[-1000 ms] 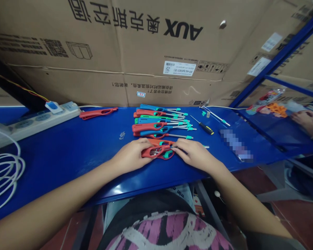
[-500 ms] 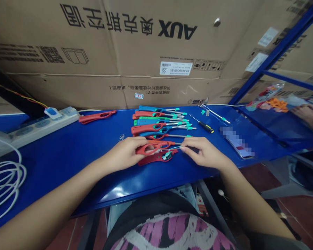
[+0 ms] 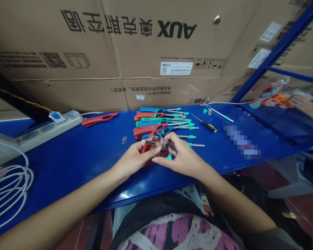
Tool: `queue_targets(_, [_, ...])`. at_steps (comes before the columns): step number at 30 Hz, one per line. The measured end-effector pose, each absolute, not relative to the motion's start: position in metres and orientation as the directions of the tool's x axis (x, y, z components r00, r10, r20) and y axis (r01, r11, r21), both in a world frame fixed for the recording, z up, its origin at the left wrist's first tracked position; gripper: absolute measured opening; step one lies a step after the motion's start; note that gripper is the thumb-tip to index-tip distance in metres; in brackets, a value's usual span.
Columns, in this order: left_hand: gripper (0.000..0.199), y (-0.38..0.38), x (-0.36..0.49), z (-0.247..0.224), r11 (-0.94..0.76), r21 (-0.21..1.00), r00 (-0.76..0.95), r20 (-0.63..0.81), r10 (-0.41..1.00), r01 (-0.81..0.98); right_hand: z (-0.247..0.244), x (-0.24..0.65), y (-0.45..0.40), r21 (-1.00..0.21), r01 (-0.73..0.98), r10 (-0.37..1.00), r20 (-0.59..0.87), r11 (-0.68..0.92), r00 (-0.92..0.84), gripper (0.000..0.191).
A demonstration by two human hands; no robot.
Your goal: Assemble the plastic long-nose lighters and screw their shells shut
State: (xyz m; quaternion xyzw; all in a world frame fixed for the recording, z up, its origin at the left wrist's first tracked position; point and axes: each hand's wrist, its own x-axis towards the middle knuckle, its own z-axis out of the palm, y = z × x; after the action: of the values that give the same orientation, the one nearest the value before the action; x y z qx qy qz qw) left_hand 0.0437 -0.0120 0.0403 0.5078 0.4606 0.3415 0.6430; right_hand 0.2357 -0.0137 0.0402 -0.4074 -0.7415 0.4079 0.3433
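My left hand (image 3: pixel 131 159) is closed on a red lighter casing (image 3: pixel 146 146), tilted upward, with small greyish inner parts (image 3: pixel 160 143) between the two hands. Curled close beside it, my right hand (image 3: pixel 184 156) has its fingers bent at those parts; what exactly it grips is hidden. A thin wire-like piece (image 3: pixel 157 131) sticks up above the fingertips. Under the hands lies another red casing piece with a teal part (image 3: pixel 169 156), mostly covered. Just beyond, several long-necked lighters (image 3: pixel 146 130) in red, blue and green lie in a row, metal tubes pointing right.
Small screws (image 3: pixel 124 140) lie left of the lighters. A screwdriver (image 3: pixel 208 126), a loose metal tube (image 3: pixel 219 113) and a blurred-out phone (image 3: pixel 241 142) are to the right. A red casing (image 3: pixel 100 119) and a power strip (image 3: pixel 41 130) are left. Another person's hand (image 3: pixel 306 106) is far right.
My right hand has moved left, up against my left hand. The red casing in my left hand has turned from lying level to tilted upward.
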Motion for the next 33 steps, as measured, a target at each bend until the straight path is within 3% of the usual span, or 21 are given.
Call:
queue_targets(2, [0.052,-0.013,0.044,0.038,0.258,0.966,0.322,-0.247,0.914,0.01,0.035,0.227,-0.01,-0.917,0.286,0.889,0.131,0.277,-0.439,0.047])
queue_targets(4, [0.047,-0.01,0.041,0.036,0.239,0.971,0.317,-0.236,0.919,0.031,0.033,0.228,-0.006,-0.926,0.268,0.867,0.109,0.267,-0.487,0.035])
queue_targets(9, [0.036,-0.001,0.031,0.029,-0.014,0.975,0.33,-0.062,0.942,0.224,0.041,0.257,-0.001,-0.752,0.525,0.867,0.122,0.399,-0.483,0.006])
queue_targets(12, [0.038,0.001,0.029,0.02,-0.175,0.9,0.33,0.036,0.943,0.4,0.043,0.274,0.001,-0.665,0.63,0.88,0.089,0.401,-0.467,0.014])
queue_targets(15, [0.048,0.001,0.029,0.011,-0.241,0.861,0.363,0.07,0.929,0.449,0.039,0.282,0.001,-0.595,0.676,0.857,0.042,0.434,-0.513,0.02])
queue_targets(20, [0.051,0.002,0.028,0.008,-0.244,0.825,0.373,0.044,0.927,0.51,0.026,0.284,0.004,-0.555,0.659,0.81,0.048,0.508,-0.584,0.007])
queue_targets(28, [0.049,0.006,0.022,0.013,-0.255,0.811,0.417,0.014,0.909,0.527,0.025,0.288,0.003,-0.505,0.65,0.8,0.151,0.568,-0.581,0.01])
queue_targets(33, [0.037,0.003,0.022,0.023,-0.323,0.742,0.398,0.082,0.913,0.588,0.048,0.32,0.025,-0.47,0.779,0.909,0.251,0.415,-0.333,0.023])
